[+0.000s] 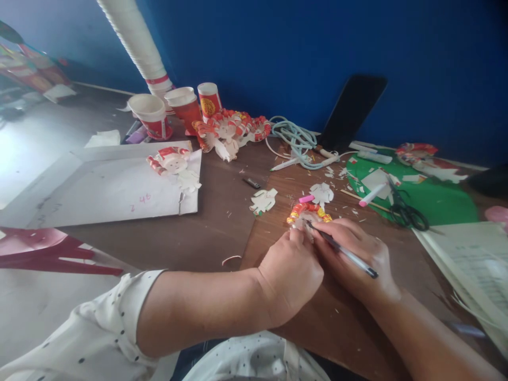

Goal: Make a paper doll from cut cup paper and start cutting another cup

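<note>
My right hand (353,248) is closed around a pen (351,255), its tip on the white face of a small paper doll (306,216). The doll has a curled red and yellow paper rim around its head. My left hand (296,270) pinches the doll's lower edge against the brown table; its fingertips partly cover the paper. Just beyond lie a pink pen cap (306,199) and a white paper body cutout (321,194). A second body cutout (263,201) rests to the left, near a small black cap (251,183).
Red paper cups (153,114) and several curled paper dolls (230,129) stand along the blue wall. A phone (352,114) leans there beside a coiled cable (296,135). Scissors (408,209) and a marker (372,195) lie right, by a green sheet (448,198). A white board (99,185) lies left.
</note>
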`<control>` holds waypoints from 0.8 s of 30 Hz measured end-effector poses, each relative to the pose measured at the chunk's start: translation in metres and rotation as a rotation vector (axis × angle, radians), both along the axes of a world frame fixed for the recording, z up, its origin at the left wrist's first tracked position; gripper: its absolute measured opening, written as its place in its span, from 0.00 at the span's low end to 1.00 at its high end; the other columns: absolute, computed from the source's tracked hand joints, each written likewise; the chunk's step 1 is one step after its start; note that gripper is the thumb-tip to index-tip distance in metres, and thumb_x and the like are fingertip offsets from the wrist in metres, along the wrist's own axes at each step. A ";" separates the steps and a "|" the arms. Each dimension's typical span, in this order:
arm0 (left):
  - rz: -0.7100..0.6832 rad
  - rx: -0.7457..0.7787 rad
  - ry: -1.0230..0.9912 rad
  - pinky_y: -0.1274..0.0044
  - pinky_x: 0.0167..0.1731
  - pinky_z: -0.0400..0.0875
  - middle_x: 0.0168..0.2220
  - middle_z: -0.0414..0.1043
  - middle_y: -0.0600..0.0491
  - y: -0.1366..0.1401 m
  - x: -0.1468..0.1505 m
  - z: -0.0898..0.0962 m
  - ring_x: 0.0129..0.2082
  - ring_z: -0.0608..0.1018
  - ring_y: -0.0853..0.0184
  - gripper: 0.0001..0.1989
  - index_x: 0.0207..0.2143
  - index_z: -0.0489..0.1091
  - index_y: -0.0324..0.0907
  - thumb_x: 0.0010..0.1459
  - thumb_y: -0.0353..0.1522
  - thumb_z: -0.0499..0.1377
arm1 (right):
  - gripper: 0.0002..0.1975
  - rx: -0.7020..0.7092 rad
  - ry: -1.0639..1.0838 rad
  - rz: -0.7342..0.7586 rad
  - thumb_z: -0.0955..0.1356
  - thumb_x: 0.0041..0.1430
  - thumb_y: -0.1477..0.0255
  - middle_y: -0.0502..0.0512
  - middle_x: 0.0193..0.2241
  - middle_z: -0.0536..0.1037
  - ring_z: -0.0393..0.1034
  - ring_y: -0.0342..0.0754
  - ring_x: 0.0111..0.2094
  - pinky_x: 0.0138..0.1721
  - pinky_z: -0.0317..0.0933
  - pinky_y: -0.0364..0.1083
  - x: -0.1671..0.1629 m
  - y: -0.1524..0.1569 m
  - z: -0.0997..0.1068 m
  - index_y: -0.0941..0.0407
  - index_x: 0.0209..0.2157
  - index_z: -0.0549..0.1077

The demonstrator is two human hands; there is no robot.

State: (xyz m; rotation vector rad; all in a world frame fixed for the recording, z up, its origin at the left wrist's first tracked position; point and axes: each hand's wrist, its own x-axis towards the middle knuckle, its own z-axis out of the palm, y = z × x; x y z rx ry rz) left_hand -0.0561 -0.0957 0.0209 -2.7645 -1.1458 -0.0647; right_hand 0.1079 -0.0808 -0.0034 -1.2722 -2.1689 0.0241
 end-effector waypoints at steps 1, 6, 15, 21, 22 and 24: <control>0.000 -0.001 0.001 0.73 0.38 0.69 0.40 0.75 0.40 0.000 0.000 0.000 0.41 0.75 0.61 0.18 0.49 0.72 0.29 0.61 0.25 0.48 | 0.12 0.002 0.001 -0.003 0.69 0.59 0.74 0.53 0.39 0.78 0.75 0.47 0.38 0.39 0.65 0.43 0.000 0.000 0.000 0.53 0.45 0.72; -0.007 0.012 0.009 0.73 0.40 0.69 0.40 0.75 0.40 -0.001 0.000 0.000 0.41 0.75 0.61 0.18 0.48 0.73 0.29 0.61 0.25 0.48 | 0.12 0.015 -0.003 -0.010 0.69 0.59 0.74 0.54 0.40 0.78 0.75 0.47 0.39 0.39 0.66 0.44 0.000 -0.001 -0.001 0.53 0.45 0.72; 0.006 0.015 0.013 0.74 0.39 0.69 0.40 0.75 0.40 -0.001 0.000 0.000 0.41 0.75 0.62 0.19 0.49 0.72 0.29 0.61 0.25 0.48 | 0.13 0.008 0.037 0.027 0.69 0.58 0.75 0.55 0.41 0.78 0.75 0.47 0.39 0.41 0.66 0.43 0.002 0.000 -0.004 0.54 0.46 0.73; -0.001 0.024 0.023 0.74 0.40 0.69 0.40 0.75 0.40 -0.001 0.000 0.000 0.41 0.75 0.62 0.18 0.48 0.73 0.29 0.61 0.25 0.48 | 0.13 0.023 0.033 0.025 0.69 0.58 0.75 0.54 0.40 0.78 0.75 0.47 0.38 0.41 0.66 0.43 0.000 0.000 -0.002 0.54 0.45 0.73; 0.000 0.025 0.020 0.74 0.40 0.69 0.40 0.75 0.40 -0.001 0.000 0.000 0.41 0.75 0.62 0.18 0.48 0.73 0.29 0.61 0.25 0.48 | 0.12 0.023 0.034 0.023 0.69 0.58 0.75 0.55 0.40 0.78 0.75 0.47 0.38 0.40 0.67 0.44 0.000 0.000 -0.002 0.54 0.45 0.73; 0.000 0.021 0.018 0.73 0.40 0.69 0.41 0.75 0.40 -0.001 0.000 0.000 0.41 0.75 0.62 0.18 0.48 0.73 0.29 0.61 0.25 0.48 | 0.12 0.016 0.034 0.019 0.69 0.58 0.74 0.55 0.40 0.78 0.75 0.48 0.38 0.41 0.67 0.44 -0.001 -0.001 -0.001 0.54 0.45 0.73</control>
